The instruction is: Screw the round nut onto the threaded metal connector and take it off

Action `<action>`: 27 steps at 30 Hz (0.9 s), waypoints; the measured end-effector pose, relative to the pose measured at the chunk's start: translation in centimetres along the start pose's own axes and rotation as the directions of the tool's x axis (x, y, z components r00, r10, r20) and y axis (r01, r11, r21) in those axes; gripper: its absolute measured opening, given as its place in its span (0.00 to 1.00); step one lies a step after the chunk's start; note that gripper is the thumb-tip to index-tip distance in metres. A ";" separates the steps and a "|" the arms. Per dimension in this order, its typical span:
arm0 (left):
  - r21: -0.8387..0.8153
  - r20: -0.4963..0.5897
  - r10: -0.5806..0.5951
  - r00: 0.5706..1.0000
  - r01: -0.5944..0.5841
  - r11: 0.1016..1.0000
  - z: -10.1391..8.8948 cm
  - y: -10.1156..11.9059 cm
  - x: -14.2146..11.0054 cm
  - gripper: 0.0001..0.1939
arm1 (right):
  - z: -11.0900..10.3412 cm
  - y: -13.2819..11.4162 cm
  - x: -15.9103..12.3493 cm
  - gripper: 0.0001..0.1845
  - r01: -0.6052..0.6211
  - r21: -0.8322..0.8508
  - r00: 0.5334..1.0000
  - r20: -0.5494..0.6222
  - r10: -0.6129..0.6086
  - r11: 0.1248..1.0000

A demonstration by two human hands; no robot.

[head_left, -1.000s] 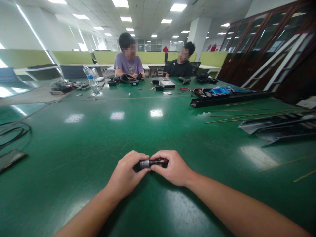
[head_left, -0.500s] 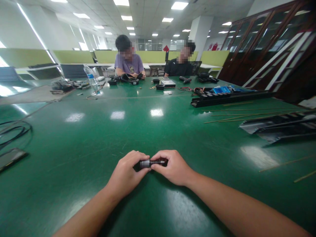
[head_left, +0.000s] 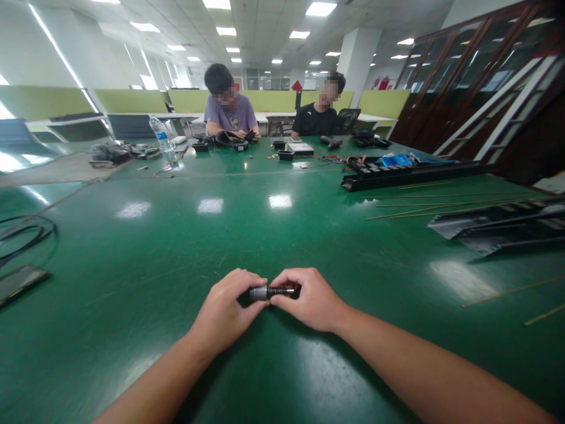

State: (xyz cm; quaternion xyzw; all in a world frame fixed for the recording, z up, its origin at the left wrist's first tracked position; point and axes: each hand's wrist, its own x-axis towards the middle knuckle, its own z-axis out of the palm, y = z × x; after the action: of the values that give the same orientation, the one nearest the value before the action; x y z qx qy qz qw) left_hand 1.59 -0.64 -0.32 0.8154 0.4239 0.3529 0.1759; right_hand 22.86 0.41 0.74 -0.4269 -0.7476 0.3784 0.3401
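Glossy green, the desk (head_left: 238, 235) stretches toward a seated person in purple (head_left: 232, 115); over its near side, the left hand (head_left: 226, 306) grips the grey end of a small cylindrical part (head_left: 259, 292), while the right hand (head_left: 313, 300) pinches its dark, ribbed shaft (head_left: 279, 290) (the whole piece lies sideways between them).

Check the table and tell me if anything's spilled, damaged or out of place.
Nothing looks spilled or broken. Thin rods at right look untidy, loose at differing angles. The cylindrical part between left hand and right hand shows no obvious damage, though fingers partly hide it.
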 end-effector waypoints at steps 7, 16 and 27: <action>-0.004 -0.007 0.013 1.000 -0.013 1.000 -0.1 0.3 0.2 0.11 | 0.2 0.2 0.0 0.06 -0.038 0.016 0.999 0.011 0.038 0.999; -0.004 -0.015 0.024 1.000 -0.024 1.000 -0.2 0.3 0.0 0.11 | 0.0 0.2 0.0 0.05 -0.019 0.017 1.000 0.016 0.019 1.000; -0.002 -0.017 0.024 1.000 -0.024 1.000 -0.4 0.2 0.0 0.13 | -0.1 0.0 0.0 0.05 -0.031 0.026 0.999 0.018 0.031 0.999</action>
State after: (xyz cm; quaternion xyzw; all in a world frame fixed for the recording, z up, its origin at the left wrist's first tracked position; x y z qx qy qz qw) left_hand 1.49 -0.73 0.08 0.8172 0.4153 0.3623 0.1689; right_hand 22.94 0.45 0.79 -0.4306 -0.7389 0.3972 0.3329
